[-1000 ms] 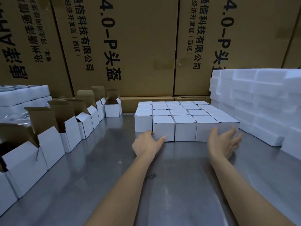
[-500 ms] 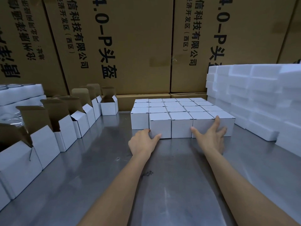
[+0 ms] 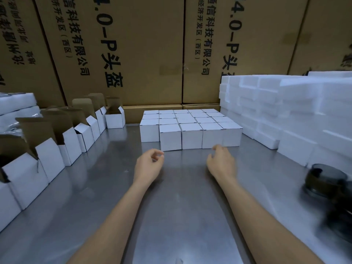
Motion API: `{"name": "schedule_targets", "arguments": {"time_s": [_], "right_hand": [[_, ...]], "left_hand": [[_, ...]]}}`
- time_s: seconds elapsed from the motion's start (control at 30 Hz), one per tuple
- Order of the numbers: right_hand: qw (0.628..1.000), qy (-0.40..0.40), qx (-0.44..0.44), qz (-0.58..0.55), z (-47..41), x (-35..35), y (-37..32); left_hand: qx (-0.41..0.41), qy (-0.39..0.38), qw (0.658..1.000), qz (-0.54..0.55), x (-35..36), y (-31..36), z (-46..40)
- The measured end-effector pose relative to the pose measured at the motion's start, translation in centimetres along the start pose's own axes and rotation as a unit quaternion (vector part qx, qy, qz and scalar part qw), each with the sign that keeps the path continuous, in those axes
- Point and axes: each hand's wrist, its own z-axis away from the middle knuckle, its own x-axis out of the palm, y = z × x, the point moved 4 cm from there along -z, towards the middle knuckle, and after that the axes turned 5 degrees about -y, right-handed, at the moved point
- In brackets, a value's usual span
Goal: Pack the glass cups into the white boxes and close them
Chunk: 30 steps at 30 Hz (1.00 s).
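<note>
Both grips empty: left hand [image 3: 149, 165] and right hand [image 3: 222, 162] loosely curled, hovering over bench [image 3: 181, 216], just short of closed white boxes [image 3: 190, 130]. Open boxes [image 3: 62, 141] lined along left. Glass cups not clearly visible. Next, likely: reach left, take open box, keep flaps clear.

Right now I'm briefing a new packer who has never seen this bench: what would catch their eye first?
First, the tight block of closed white boxes at the middle back of the steel table, with the left hand and right hand hovering empty just before it. Then the row of open white boxes along the left edge, flaps up, and the white foam stack on the right. Huge brown printed cartons wall the back.
</note>
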Motion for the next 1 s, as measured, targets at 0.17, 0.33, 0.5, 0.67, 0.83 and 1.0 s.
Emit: {"name": "schedule_targets", "arguments": {"time_s": [0.17, 0.33, 0.5, 0.67, 0.83, 1.0], "right_hand": [[0.998, 0.035, 0.014, 0.051, 3.4, -2.1, 1.5], [0.988, 0.079, 0.07, 0.116, 5.0, -3.9, 4.1], [0.973, 0.093, 0.157, 0.138, 4.5, -6.1, 8.0], [0.959, 0.142, 0.185, 0.163, 4.1, -7.7, 10.3], [0.953, 0.142, 0.207, 0.17, 3.8, -7.9, 10.6], [0.961, 0.17, 0.132, 0.175, 3.9, -8.1, 9.9]], "left_hand": [[0.011, 0.007, 1.0, -0.006, -1.6, 0.4, 3.6], [0.012, -0.004, 1.0, -0.009, -2.6, 1.1, 6.1], [0.027, -0.031, 0.999, -0.033, -3.1, 1.5, 7.9], [0.037, -0.04, 0.998, -0.039, -3.3, 1.7, 8.8], [0.036, -0.042, 0.998, -0.042, -3.3, 1.8, 8.7], [0.041, -0.042, 0.997, -0.044, -3.1, 1.8, 8.6]]}}
